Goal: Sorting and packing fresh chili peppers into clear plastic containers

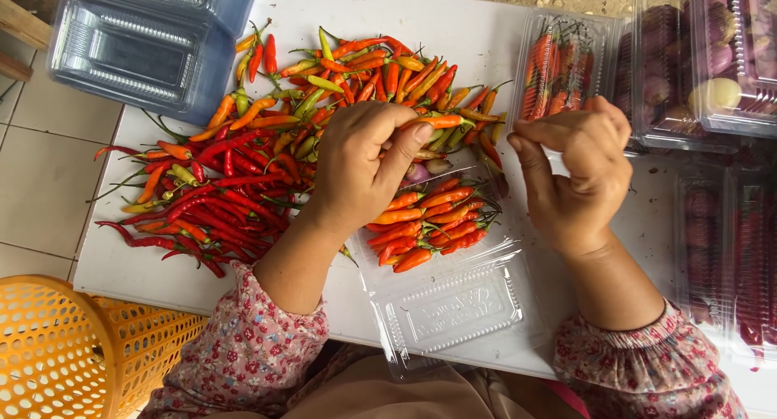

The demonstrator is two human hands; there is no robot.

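Fingers of the left hand (356,164) pinch an orange chili (447,120); gripping near its stem seems safest, while the right hand (576,176) curls loosely, empty.

1. We see an orange chili (450,121) lying almost level between the two hands, its green stem pointing to the right.
2. We see the left hand (362,164) pinching this chili at its thick end with thumb and fingers.
3. We see the right hand (576,176) curled just beside the stem tip; whether it touches the stem, we cannot tell.
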